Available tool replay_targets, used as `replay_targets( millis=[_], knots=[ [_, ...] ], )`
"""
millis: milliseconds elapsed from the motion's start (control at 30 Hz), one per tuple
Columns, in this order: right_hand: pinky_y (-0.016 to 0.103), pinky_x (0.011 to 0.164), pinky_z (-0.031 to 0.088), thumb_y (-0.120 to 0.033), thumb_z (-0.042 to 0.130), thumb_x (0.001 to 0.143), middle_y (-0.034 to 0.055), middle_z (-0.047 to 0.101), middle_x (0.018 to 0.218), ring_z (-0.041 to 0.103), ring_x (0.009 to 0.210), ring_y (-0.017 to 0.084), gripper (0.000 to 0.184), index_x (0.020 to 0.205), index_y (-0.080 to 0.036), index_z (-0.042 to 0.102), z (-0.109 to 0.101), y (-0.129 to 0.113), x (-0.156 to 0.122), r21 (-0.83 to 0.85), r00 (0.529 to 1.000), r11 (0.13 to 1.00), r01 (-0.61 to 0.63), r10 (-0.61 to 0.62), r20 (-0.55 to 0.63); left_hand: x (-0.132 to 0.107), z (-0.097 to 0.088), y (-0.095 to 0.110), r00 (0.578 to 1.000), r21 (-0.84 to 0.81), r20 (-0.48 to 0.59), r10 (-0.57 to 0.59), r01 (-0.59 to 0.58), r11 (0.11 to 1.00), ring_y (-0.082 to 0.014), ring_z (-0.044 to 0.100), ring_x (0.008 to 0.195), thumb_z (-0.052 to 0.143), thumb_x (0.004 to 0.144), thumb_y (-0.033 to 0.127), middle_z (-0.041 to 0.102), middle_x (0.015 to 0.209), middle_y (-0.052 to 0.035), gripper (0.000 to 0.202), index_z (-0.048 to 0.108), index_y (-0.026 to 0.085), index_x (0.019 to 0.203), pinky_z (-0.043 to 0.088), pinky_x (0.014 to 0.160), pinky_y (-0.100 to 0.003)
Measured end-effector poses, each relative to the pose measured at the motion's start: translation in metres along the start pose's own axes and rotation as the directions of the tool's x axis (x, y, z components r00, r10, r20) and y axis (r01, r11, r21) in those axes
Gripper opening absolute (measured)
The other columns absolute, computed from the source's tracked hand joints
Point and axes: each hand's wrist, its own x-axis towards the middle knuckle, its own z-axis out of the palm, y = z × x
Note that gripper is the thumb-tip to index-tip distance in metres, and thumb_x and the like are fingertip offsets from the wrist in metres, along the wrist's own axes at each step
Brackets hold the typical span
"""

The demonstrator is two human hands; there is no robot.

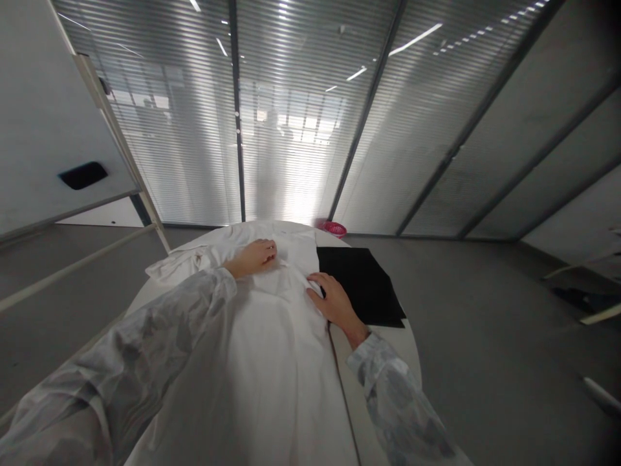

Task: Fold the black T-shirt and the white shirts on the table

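A long white garment [262, 362] lies spread over a round table, reaching down to the bottom of the view. Wrinkles run across its upper part, and a sleeve-like piece [179, 262] sticks out to the left. On the upper middle of the cloth is my left hand [253, 257], its fingers curled in and seemingly pinching the fabric. My right hand [334, 301] rests at the garment's right edge, thumb and fingers apart and touching the cloth. Beside it, a flat black sheet [361, 285] lies on the table, partly bordering the garment.
The pale round tabletop [410, 349] shows along the right side. Behind it on the floor stands a pink basket [334, 228]. A whiteboard on a frame [43, 116] is at left, with a black eraser-like object [83, 175] on it. Glass partitions with blinds [291, 162] stand behind.
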Motion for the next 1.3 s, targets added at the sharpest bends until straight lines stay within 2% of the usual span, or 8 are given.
replay_targets(
  millis=[133, 300, 533, 633, 867, 1100, 1200, 1300],
  knots=[
    [0.048, 0.113, 0.051, -0.037, 0.061, 0.105, 0.0072, 0.073, 0.139, 0.068, 0.124, 0.029, 0.029, 0.131, -0.028, 0.073, 0.001, 0.001, 0.0, -0.003, 1.0, 1.0, -0.001, 0.001, 0.001, -0.002, 0.003, 0.001, 0.998, 0.059, 0.052, -0.042, 0.039, 0.997, -0.0289, 0.069, 0.109, 0.07, 0.094, 0.038, 0.072, 0.12, -0.0141, 0.025, 0.076, 0.023, 0.114, 0.053, 0.101, -0.041],
    [0.048, 0.113, 0.051, -0.038, 0.061, 0.106, 0.0074, 0.073, 0.141, 0.068, 0.125, 0.03, 0.029, 0.13, -0.028, 0.073, 0.001, 0.002, 0.0, 0.003, 1.0, 1.0, -0.006, 0.006, 0.008, 0.002, 0.01, -0.003, 0.979, 0.125, 0.092, -0.182, 0.169, 0.978, -0.0285, 0.072, 0.101, 0.061, 0.102, 0.03, 0.072, 0.115, -0.0141, 0.019, 0.075, 0.02, 0.11, 0.055, 0.086, -0.038],
    [0.048, 0.112, 0.052, -0.036, 0.062, 0.105, 0.0075, 0.073, 0.139, 0.068, 0.123, 0.03, 0.029, 0.13, -0.028, 0.072, 0.003, 0.006, 0.0, 0.016, 1.0, 1.0, 0.014, -0.014, -0.002, 0.0, -0.012, 0.0, 0.999, 0.122, 0.032, 0.012, -0.016, 0.992, -0.0271, 0.068, 0.122, 0.042, 0.114, 0.029, 0.067, 0.138, -0.0161, 0.031, 0.07, 0.018, 0.123, 0.047, 0.114, -0.042],
    [0.049, 0.112, 0.051, -0.036, 0.062, 0.105, 0.0079, 0.073, 0.139, 0.068, 0.124, 0.03, 0.029, 0.131, -0.028, 0.071, 0.005, 0.008, 0.0, 0.025, 1.0, 0.999, 0.022, -0.022, -0.003, -0.009, -0.024, 0.001, 0.995, 0.116, 0.044, 0.093, -0.098, 0.988, -0.0248, 0.07, 0.114, 0.036, 0.117, 0.033, 0.071, 0.129, -0.0131, 0.035, 0.068, 0.02, 0.12, 0.049, 0.107, -0.039],
    [0.051, 0.114, 0.051, -0.038, 0.062, 0.105, 0.0078, 0.072, 0.141, 0.068, 0.125, 0.031, 0.029, 0.132, -0.028, 0.07, 0.005, 0.009, 0.0, 0.021, 1.0, 1.0, 0.02, -0.02, 0.002, -0.022, -0.022, 0.006, 0.98, 0.198, 0.196, 0.022, -0.061, 0.978, -0.0266, 0.073, 0.096, 0.059, 0.106, 0.053, 0.075, 0.111, -0.0106, 0.033, 0.07, 0.023, 0.115, 0.05, 0.085, -0.037],
    [0.049, 0.112, 0.052, -0.038, 0.062, 0.105, 0.0083, 0.072, 0.141, 0.068, 0.127, 0.03, 0.029, 0.131, -0.028, 0.071, 0.007, 0.009, -0.001, -0.002, 1.0, 1.0, 0.018, -0.018, -0.003, -0.021, -0.025, 0.011, 0.956, 0.177, 0.268, 0.121, -0.173, 0.969, -0.0263, 0.074, 0.103, 0.062, 0.096, 0.025, 0.077, 0.118, -0.0117, 0.017, 0.075, 0.023, 0.105, 0.051, 0.094, -0.038],
    [0.049, 0.113, 0.052, -0.038, 0.062, 0.105, 0.0083, 0.072, 0.142, 0.068, 0.127, 0.03, 0.03, 0.132, -0.028, 0.071, 0.007, 0.01, -0.001, 0.001, 1.0, 1.0, 0.023, -0.023, -0.005, -0.019, -0.033, 0.006, 0.953, 0.119, 0.304, 0.02, -0.058, 0.991, -0.0262, 0.075, 0.099, 0.063, 0.096, 0.038, 0.08, 0.108, -0.0091, 0.019, 0.077, 0.025, 0.094, 0.052, 0.089, -0.036],
    [0.05, 0.114, 0.052, -0.039, 0.063, 0.105, 0.0083, 0.073, 0.141, 0.068, 0.126, 0.03, 0.03, 0.131, -0.028, 0.072, 0.009, 0.012, -0.001, 0.004, 1.0, 1.0, 0.026, -0.026, -0.01, -0.01, -0.036, -0.007, 0.913, 0.159, 0.232, -0.336, 0.305, 0.939, -0.0296, 0.076, 0.103, 0.054, 0.102, 0.055, 0.082, 0.104, -0.0102, 0.04, 0.08, 0.025, 0.094, 0.053, 0.089, -0.037]
  ],
)
